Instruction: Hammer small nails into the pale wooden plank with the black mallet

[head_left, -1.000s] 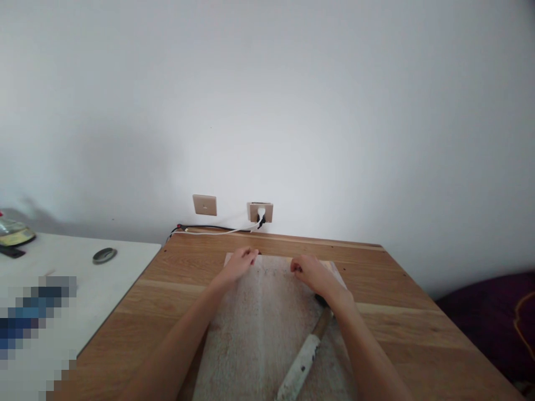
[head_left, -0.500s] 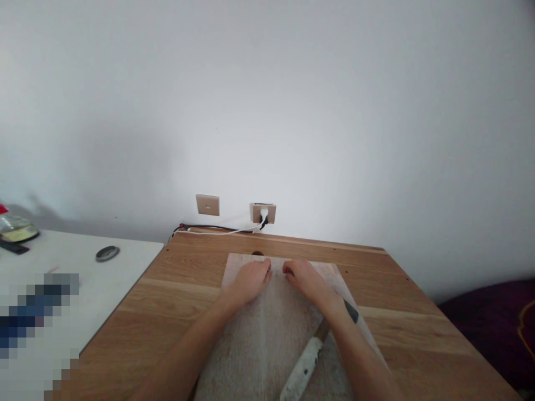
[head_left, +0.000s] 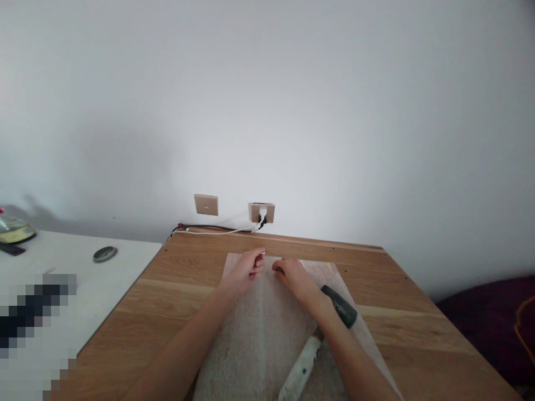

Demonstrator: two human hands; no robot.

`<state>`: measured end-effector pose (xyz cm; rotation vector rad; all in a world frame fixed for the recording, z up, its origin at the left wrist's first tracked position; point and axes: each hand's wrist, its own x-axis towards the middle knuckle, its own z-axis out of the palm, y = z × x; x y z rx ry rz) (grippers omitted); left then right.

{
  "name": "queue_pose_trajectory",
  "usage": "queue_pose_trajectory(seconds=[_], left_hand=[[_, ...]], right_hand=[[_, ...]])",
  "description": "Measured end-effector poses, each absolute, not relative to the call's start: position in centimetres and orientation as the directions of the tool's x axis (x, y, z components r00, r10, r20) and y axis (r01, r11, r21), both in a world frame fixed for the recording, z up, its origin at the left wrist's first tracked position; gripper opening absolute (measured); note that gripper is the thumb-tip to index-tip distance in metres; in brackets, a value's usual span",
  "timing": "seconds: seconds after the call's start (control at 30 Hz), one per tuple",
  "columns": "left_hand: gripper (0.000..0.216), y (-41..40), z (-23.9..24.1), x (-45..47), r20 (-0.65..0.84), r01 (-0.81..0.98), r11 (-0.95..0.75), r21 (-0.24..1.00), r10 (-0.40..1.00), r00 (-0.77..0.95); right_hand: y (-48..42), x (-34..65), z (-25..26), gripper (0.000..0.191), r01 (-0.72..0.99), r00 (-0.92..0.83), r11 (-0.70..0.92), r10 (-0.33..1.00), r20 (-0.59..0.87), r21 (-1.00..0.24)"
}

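Observation:
My left hand (head_left: 247, 267) is over the far end of a worn wooden board (head_left: 246, 345), thumb and forefinger pinched together. A tiny pale glint shows at its fingertips, too small to name. Just to the right, my right hand (head_left: 292, 275) rests low at the board's far edge with curled fingers; whatever they hold, if anything, is hidden. A mallet (head_left: 301, 365) with a dark head and a paint-worn white handle lies slantwise on the board. My right forearm crosses over it and hides part of it.
The board lies on a wooden table (head_left: 167, 312) against a white wall. A socket (head_left: 267, 213) with a plug and cables (head_left: 217, 229) is behind. On the white table (head_left: 129, 256) at left are a grey ring-shaped object (head_left: 105, 254) and a bottle (head_left: 14, 229). Dark purple fabric (head_left: 493, 323) is at right.
My left hand has lifted slightly and turned, its fingers now pinched. My right hand has moved a little left. More of the mallet's head shows beside my right forearm.

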<state>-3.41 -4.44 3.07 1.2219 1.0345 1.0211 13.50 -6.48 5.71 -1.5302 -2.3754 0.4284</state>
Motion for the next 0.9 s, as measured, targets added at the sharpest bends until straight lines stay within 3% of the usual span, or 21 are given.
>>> queue_pose_trajectory(seconds=[0.2, 0.27, 0.33, 0.4, 0.43, 0.57, 0.73, 0.9], left_hand=[[0.028, -4.6, 3.9, -4.1, -0.033, -0.516, 0.173, 0.839, 0.963, 0.269], [0.025, -4.9, 4.1, -4.0, -0.039, -0.688, 0.211, 0.694, 0.966, 0.257], [0.023, -5.3, 4.3, -3.5, -0.090, -0.834, 0.306, 0.458, 0.950, 0.299], [0.022, -5.7, 4.4, -2.8, -0.136, -0.878, 0.400, 0.263, 0.916, 0.376], [0.023, -5.9, 4.5, -2.4, -0.149, -0.870, 0.433, 0.235, 0.901, 0.408], [0.023, -6.7, 4.4, -0.7, -0.171, -0.818, 0.509, 0.268, 0.861, 0.479], [0.024, -7.6, 3.9, 0.7, -0.259, -0.753, 0.569, 0.330, 0.822, 0.507], [0.024, -8.1, 3.9, 1.2, -0.216, -0.571, 0.479, 0.667, 0.857, 0.467]], right_hand=[[-6.5, 14.3, 7.3, 0.023, 0.772, -0.384, 0.450, 0.893, 0.234, -0.449], [-6.8, 14.7, 8.4, 0.020, 0.746, -0.350, 0.466, 0.882, 0.316, -0.476], [-7.3, 14.8, 9.5, 0.019, 0.714, -0.317, 0.491, 0.862, 0.395, -0.499], [-8.0, 14.7, 10.7, 0.018, 0.683, -0.295, 0.522, 0.837, 0.460, -0.511], [-8.5, 14.5, 11.2, 0.018, 0.667, -0.290, 0.540, 0.822, 0.489, -0.513], [-9.9, 13.6, 12.4, 0.021, 0.598, -0.338, 0.616, 0.774, 0.535, -0.513], [-10.2, 13.5, 12.6, 0.030, 0.618, -0.467, 0.594, 0.804, 0.367, -0.515], [-10.3, 14.0, 13.2, 0.031, 0.643, -0.490, 0.534, 0.838, 0.240, -0.549]])
